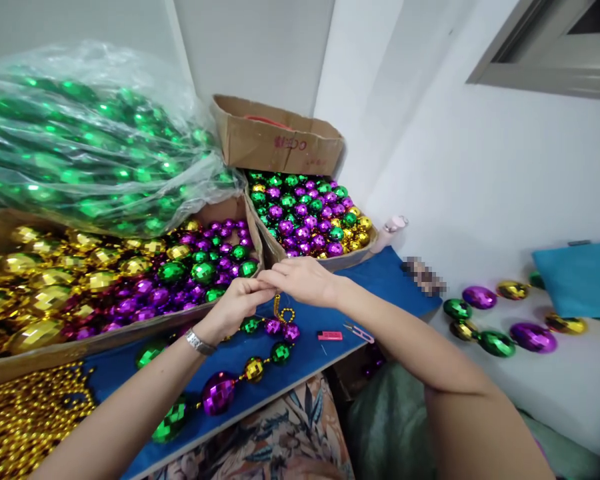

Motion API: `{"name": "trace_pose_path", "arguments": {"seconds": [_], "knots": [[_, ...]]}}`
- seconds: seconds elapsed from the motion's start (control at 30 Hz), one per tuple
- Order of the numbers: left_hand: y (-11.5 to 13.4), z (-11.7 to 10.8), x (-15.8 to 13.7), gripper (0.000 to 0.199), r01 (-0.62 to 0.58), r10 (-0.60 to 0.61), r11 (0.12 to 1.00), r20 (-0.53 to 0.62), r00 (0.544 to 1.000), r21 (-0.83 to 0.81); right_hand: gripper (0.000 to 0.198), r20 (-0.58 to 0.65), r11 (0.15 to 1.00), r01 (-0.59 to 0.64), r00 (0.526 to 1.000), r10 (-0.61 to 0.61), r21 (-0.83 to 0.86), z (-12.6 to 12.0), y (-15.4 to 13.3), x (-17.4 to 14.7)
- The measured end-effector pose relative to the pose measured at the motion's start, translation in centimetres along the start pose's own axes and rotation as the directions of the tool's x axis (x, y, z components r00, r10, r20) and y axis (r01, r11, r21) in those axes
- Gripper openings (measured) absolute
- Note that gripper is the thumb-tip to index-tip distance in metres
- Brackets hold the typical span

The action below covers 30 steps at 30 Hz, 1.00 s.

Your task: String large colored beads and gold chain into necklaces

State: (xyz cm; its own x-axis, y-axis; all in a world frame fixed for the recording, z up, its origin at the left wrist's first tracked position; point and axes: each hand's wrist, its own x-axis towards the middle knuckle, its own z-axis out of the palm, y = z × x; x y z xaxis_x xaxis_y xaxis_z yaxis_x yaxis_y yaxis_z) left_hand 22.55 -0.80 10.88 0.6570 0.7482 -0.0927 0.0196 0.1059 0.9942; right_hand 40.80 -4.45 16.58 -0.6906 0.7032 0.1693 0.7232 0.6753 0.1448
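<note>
Left Hand (235, 303) and Right Hand (303, 280) Meet Above Beaded Strand (219, 393)

Two bare hands come together at the fingertips over a blue tabletop (305, 353), with the fingers of both bent and bunched close, those of the right reaching across the left's. What they pinch, if anything, cannot be told, as the fingers themselves hide it. Just below them, near the strand's upper end, a loop of small gold beads (287, 315) shows. The strand of faceted green, purple and gold beads lies along the tabletop, passing beside the left forearm, whose wrist wears a silver-coloured watch (200, 342). Thread snips (361, 332) and a small pink-and-black item (329, 335) rest side by side beneath the right forearm. Behind the hands stand a left cardboard box (105, 339) and a right cardboard box (353, 259), both filled with shiny beads (gold dominates the left one's near end). A clear plastic bag (100, 153) of green beads leans over the left box.
</note>
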Motion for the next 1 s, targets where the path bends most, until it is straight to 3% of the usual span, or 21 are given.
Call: {"name": "trace_pose_path", "arguments": {"seconds": [0.2,0.3,0.37,0.43,0.5,0.53,0.63,0.73,0.93,1.0], "knots": [[0.5,-0.7,-0.1,0.021,-0.101,0.096,0.987,0.045,0.994,0.126,0.021,-0.058,0.975,-0.084,0.993,0.098,0.205,1.3,0.2,0.6],[0.6,-1.3,-0.2,0.024,-0.140,0.134,0.971,0.046,0.990,0.194,0.020,0.026,0.866,-0.204,0.976,0.216,0.456,1.5,1.0,-0.2],[0.9,-1.7,-0.3,0.026,-0.153,0.152,0.958,0.023,0.988,0.242,0.027,0.181,0.698,-0.266,0.964,0.195,0.664,1.3,1.5,-1.3],[1.5,-1.9,-0.4,0.026,-0.202,0.219,0.916,-0.011,0.976,0.346,0.035,0.221,0.444,-0.266,0.964,0.150,0.856,0.8,1.5,-2.3],[2.2,-1.7,-0.3,0.023,-0.298,0.343,0.807,0.007,0.939,0.510,0.034,0.080,0.162,-0.123,0.965,0.251,0.979,0.0,0.9,-2.6],[2.6,-1.4,-0.2,0.022,-0.352,0.407,0.727,0.042,0.912,0.589,0.033,-0.013,0.054,-0.006,0.939,0.344,0.998,-0.4,0.5,-2.5],[3.9,0.1,0.5,0.019,-0.455,0.531,0.520,0.144,0.835,0.722,0.029,-0.172,-0.122,0.278,0.825,0.538,0.953,-2.2,-0.7,-1.0],[5.6,1.6,1.5,0.017,-0.472,0.570,0.476,0.148,0.808,0.742,0.031,-0.178,-0.130,0.325,0.763,0.622,0.937,-4.6,-0.8,0.8],[10.8,3.1,2.5,0.017,-0.473,0.600,0.471,0.121,0.790,0.745,0.032,-0.268,0.141,0.244,0.632,0.727,0.959,-11.6,1.0,3.0],[12.6,3.6,2.3,0.016,-0.462,0.607,0.471,0.104,0.788,0.751,0.032,-0.304,0.192,0.247,0.585,0.752,0.950,-13.9,1.4,3.7]]}}
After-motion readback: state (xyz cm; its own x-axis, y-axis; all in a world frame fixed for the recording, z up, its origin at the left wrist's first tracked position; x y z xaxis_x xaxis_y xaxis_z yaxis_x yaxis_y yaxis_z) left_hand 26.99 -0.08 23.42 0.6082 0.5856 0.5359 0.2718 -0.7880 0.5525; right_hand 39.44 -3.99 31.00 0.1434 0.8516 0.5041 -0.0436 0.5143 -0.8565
